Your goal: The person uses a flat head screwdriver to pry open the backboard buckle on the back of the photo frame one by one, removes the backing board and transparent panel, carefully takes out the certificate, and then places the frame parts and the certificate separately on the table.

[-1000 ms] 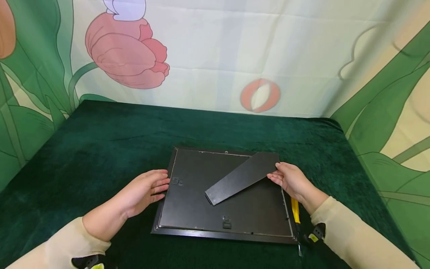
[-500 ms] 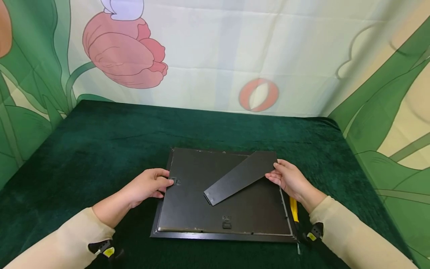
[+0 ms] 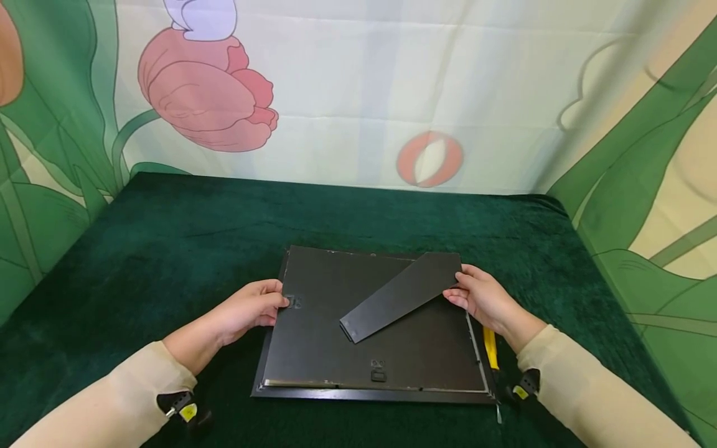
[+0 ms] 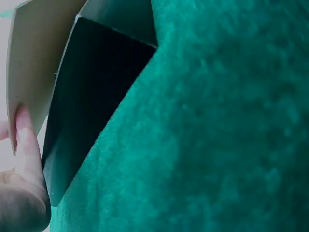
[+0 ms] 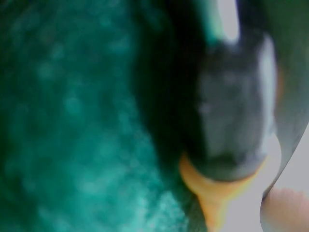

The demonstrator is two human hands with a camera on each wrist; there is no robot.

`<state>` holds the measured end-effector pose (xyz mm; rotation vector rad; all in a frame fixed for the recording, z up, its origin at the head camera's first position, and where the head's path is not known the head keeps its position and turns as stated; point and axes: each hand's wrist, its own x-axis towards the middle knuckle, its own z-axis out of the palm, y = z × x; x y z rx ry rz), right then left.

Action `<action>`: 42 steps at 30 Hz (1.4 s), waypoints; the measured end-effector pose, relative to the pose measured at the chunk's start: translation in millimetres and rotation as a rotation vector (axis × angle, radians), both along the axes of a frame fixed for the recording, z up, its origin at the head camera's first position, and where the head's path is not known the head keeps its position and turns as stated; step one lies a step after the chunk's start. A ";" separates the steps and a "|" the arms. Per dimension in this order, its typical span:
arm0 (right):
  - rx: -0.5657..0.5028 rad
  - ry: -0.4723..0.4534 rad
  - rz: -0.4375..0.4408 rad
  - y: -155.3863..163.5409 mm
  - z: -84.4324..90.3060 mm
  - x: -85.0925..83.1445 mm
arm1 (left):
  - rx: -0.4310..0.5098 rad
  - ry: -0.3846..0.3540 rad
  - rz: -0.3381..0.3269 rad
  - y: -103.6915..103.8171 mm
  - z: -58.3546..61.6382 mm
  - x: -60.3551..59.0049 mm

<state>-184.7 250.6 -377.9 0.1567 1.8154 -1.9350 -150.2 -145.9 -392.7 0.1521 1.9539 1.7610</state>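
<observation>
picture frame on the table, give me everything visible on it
The picture frame lies face down and flat on the green cloth. It is dark, with a thin moulded rim and a dull brown-black backing board. Two small metal hangers show, one by the left edge and one near the front edge. A long dark stand flap lies slantwise across the back. The left hand grips the left edge; the right hand holds the flap's far end. A yellow-handled tool lies along the right edge.

The frame [image 3: 370, 393] has a glossy black moulding; its back [image 3: 336, 336] and stand [image 3: 400, 295] look like matt dark board. The tablecloth [image 3: 196, 230] is plush green velvet, the backdrop [image 3: 347, 93] creased printed cloth.
</observation>
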 end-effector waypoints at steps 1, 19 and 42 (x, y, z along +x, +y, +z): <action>-0.016 0.010 0.008 0.2 0.3 0.5 | 0.019 0.001 -0.004 0.5 -0.9 -0.3; -0.029 -0.030 -0.006 4.4 2.5 -0.3 | 0.197 0.059 -0.075 2.2 -10.7 -5.4; 0.263 0.137 0.074 9.3 2.8 1.5 | 0.457 -0.083 -0.314 -35.5 -4.6 6.7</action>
